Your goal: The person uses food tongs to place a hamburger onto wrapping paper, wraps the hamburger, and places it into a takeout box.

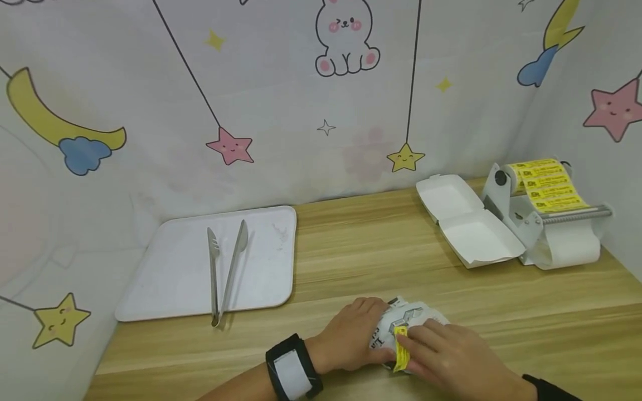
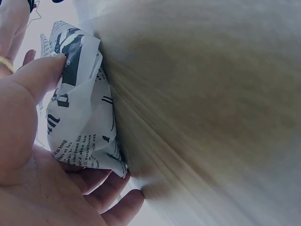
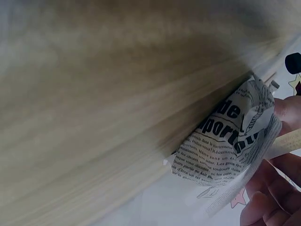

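A parcel wrapped in newsprint-patterned paper [image 1: 414, 314] sits on the wooden table near its front. My left hand [image 1: 351, 335] holds it from the left, thumb on the near side and fingers across the far side. In the left wrist view, the folded end of the wrapped parcel [image 2: 80, 120] lies between thumb and fingers. A narrow yellow label [image 1: 402, 352] runs over the top of the paper and down its near side. My right hand [image 1: 453, 356] pinches this label at the parcel. The right wrist view shows the label [image 3: 287, 143] between thumb and curled fingers.
A white tray [image 1: 170, 267] at the left carries metal tongs [image 1: 214, 278], their hinge end over its front edge. At the back right, an open white clamshell box [image 1: 478, 234] stands against a label dispenser [image 1: 539, 223] with a roll of yellow labels [image 1: 549, 186]. A patterned curtain [image 1: 281, 100] hangs behind.
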### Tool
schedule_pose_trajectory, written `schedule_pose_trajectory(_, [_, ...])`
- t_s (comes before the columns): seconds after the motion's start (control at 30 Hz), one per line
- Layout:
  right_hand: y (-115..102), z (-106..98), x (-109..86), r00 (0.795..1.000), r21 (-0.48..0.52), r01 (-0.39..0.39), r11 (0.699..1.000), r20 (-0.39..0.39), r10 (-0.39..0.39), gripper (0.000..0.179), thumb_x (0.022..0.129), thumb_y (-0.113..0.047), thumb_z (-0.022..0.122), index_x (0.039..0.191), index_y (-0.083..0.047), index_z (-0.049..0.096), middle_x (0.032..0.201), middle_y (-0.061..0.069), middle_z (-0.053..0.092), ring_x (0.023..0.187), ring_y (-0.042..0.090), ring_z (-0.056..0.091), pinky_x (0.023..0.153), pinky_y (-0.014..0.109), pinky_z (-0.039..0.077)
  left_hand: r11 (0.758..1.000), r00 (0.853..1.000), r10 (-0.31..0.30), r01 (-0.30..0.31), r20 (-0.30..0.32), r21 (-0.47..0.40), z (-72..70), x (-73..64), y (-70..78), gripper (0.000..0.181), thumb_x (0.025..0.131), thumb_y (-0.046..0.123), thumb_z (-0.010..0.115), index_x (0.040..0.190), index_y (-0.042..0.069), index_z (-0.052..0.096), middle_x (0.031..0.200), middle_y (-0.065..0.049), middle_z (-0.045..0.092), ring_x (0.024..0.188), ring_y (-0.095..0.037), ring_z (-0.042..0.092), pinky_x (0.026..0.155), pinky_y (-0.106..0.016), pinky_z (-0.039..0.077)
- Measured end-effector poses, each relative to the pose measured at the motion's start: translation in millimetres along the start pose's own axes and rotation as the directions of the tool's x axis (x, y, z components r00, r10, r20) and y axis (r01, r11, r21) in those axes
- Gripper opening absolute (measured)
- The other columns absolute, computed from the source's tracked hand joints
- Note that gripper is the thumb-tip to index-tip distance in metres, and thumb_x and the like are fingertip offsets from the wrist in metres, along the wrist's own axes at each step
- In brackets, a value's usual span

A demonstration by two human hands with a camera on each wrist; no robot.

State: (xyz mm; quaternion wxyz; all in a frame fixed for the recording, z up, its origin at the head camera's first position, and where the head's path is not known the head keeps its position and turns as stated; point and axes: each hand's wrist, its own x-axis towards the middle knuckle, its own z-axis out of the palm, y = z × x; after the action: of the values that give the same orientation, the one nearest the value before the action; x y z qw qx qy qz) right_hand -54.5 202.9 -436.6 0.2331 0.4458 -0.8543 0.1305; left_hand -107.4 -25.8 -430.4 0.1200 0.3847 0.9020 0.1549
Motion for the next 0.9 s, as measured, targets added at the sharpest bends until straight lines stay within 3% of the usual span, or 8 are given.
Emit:
schedule_pose_trajectory(0.23, [1.2,2.4,-2.7,0.999,-0.053,0.016,0.998,0.033,-0.014,0.043,0.102,-0.052,0.054,0.114,-0.017,0.076,0.123,0.002,0.066,0.102,0.016,0.061,0.069,0.029,0.054,1.000,1.000,0.009,-0.009,0.003,0.013,-0.4,0.1,-1.5,0.071,0.092,0.048,0.073,0.144,0.008,0.046,0.143,-0.006,0.053,0.130,-0.017,0.049,0.107,-0.033,0.043])
schedule_pose_trajectory(0.4, [3.3,0.2,-2.7,0.995,-0.063,0.024,0.998,0.097,-0.018,0.048,0.083,-0.053,0.079,0.118,-0.019,0.075,0.130,0.001,0.065,0.110,0.017,0.059,0.075,0.036,0.054,1.000,1.000,0.016,-0.016,-0.005,0.009,0.5,-0.1,-2.2,0.071,0.092,0.048,0.073,0.143,0.008,0.046,0.142,-0.006,0.053,0.130,-0.017,0.049,0.106,-0.033,0.044])
schedule_pose_trajectory(0.47, [3.0,-1.4,-3.0,0.991,-0.061,0.024,0.998,0.132,-0.015,0.056,0.080,-0.058,0.080,0.120,-0.019,0.074,0.131,0.001,0.064,0.111,0.018,0.058,0.076,0.036,0.053,1.000,1.000,0.016,-0.016,-0.004,0.007,0.8,0.0,-2.5,0.071,0.092,0.048,0.073,0.143,0.008,0.046,0.142,-0.005,0.053,0.130,-0.017,0.049,0.106,-0.033,0.044])
schedule_pose_trajectory(0.6, [1.7,-4.2,-4.1,0.983,-0.050,-0.008,0.999,0.184,0.017,0.060,0.086,-0.066,0.070,0.125,-0.021,0.072,0.135,-0.001,0.062,0.114,0.017,0.055,0.078,0.037,0.052,1.000,1.000,0.016,-0.016,-0.003,0.005,1.1,-0.3,-3.0,0.070,0.093,0.047,0.073,0.143,0.008,0.046,0.142,-0.005,0.053,0.129,-0.017,0.049,0.106,-0.033,0.044])
schedule_pose_trajectory(0.77, [-0.7,-2.2,-4.3,0.981,-0.009,-0.100,0.995,0.166,0.100,0.053,0.090,-0.054,0.073,0.130,-0.018,0.070,0.135,-0.006,0.063,0.115,0.014,0.056,0.083,0.041,0.054,1.000,1.000,0.023,-0.023,-0.011,0.013,1.1,-1.4,-3.0,0.069,0.093,0.048,0.072,0.143,0.008,0.046,0.142,-0.005,0.053,0.130,-0.017,0.049,0.106,-0.033,0.044])
schedule_pose_trajectory(0.9, [-1.3,2.8,-4.3,0.989,-0.037,-0.082,0.996,0.119,0.086,0.063,0.079,-0.045,0.085,0.131,-0.012,0.068,0.132,-0.002,0.065,0.114,0.017,0.058,0.082,0.042,0.054,1.000,1.000,0.023,-0.022,-0.015,0.013,0.0,-1.6,-1.9,0.070,0.092,0.049,0.072,0.143,0.008,0.047,0.142,-0.005,0.053,0.130,-0.017,0.049,0.106,-0.032,0.044])
